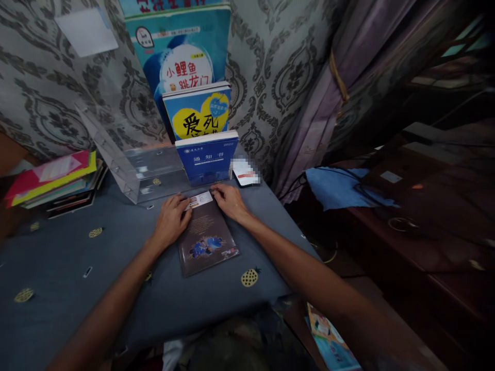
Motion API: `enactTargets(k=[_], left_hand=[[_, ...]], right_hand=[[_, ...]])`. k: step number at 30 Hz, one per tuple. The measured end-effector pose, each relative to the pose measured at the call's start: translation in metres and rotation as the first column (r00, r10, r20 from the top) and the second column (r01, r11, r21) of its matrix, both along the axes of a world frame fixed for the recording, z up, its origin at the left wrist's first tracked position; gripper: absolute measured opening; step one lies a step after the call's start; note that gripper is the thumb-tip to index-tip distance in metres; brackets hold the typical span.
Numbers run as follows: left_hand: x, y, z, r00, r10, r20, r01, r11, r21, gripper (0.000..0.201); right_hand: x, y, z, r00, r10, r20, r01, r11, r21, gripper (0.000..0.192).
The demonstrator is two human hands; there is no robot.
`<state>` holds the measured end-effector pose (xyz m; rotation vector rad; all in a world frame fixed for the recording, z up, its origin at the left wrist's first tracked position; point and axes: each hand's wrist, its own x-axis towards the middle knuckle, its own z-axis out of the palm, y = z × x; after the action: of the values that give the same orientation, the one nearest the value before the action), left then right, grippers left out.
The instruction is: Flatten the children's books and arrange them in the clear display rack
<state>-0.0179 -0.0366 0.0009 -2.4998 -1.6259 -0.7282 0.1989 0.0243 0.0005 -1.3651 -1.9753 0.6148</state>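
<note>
A dark brown booklet (207, 242) lies flat on the blue-grey tablecloth (77, 268) in front of me. My left hand (170, 219) rests on its far left corner, fingers curled against the edge. My right hand (231, 201) touches its far right corner, fingers on the edge. Just beyond the booklet a clear acrylic stepped stand (135, 170) holds three upright books: a dark blue one (208, 157) in front, a blue one with a yellow heart (198, 111) behind it, and a tall light blue one (180, 51) at the back.
A stack of colourful books and folders (54, 180) lies at the left. A small blurred card (245, 172) sits right of the stand. Patterned wallpaper is behind, a purple curtain (348, 77) and a dark wooden cabinet with a blue cloth (340, 188) are at the right. A booklet (332, 342) lies on the floor.
</note>
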Motion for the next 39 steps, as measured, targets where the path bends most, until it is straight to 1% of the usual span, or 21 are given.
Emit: enactTargets(k=[6, 11, 14, 21, 26, 32, 35, 39], left_hand=[[0.014, 0.012, 0.002, 0.998, -0.044, -0.033, 0.043, 0.999, -0.034, 0.036], [0.032, 0.025, 0.002, 0.997, -0.054, -0.058, 0.049, 0.995, -0.085, 0.038], [0.039, 0.03, 0.001, 0.997, -0.06, -0.052, 0.055, 0.993, -0.106, 0.039], [0.039, 0.03, -0.002, 0.998, -0.057, -0.018, 0.055, 0.994, -0.098, 0.039], [0.041, 0.029, -0.002, 0.998, -0.054, -0.045, 0.051, 0.996, -0.068, 0.038], [0.045, 0.029, 0.0, 0.994, -0.041, -0.098, 0.036, 0.998, -0.055, 0.034], [0.045, 0.03, 0.0, 0.995, -0.046, -0.085, 0.041, 0.998, -0.053, 0.033], [0.043, 0.03, -0.002, 0.997, -0.056, -0.051, 0.054, 0.997, -0.055, 0.036]], right_hand=[[0.0, -0.001, 0.0, 1.0, -0.007, -0.021, 0.007, 1.0, -0.018, 0.036], [-0.001, -0.001, 0.0, 0.999, -0.011, -0.035, 0.01, 1.0, -0.013, 0.036], [-0.001, -0.001, 0.002, 1.0, -0.005, -0.023, 0.004, 1.0, -0.028, 0.037], [0.001, -0.003, 0.005, 0.999, 0.034, 0.043, -0.035, 0.999, 0.017, 0.039], [0.001, -0.005, 0.003, 0.995, 0.047, 0.089, -0.052, 0.997, 0.049, 0.04], [0.001, -0.006, 0.006, 0.99, 0.054, 0.126, -0.059, 0.998, 0.034, 0.04], [0.001, -0.006, 0.006, 0.989, 0.052, 0.136, -0.058, 0.998, 0.039, 0.041], [0.0, -0.005, 0.001, 0.99, 0.055, 0.127, -0.063, 0.996, 0.058, 0.041]])
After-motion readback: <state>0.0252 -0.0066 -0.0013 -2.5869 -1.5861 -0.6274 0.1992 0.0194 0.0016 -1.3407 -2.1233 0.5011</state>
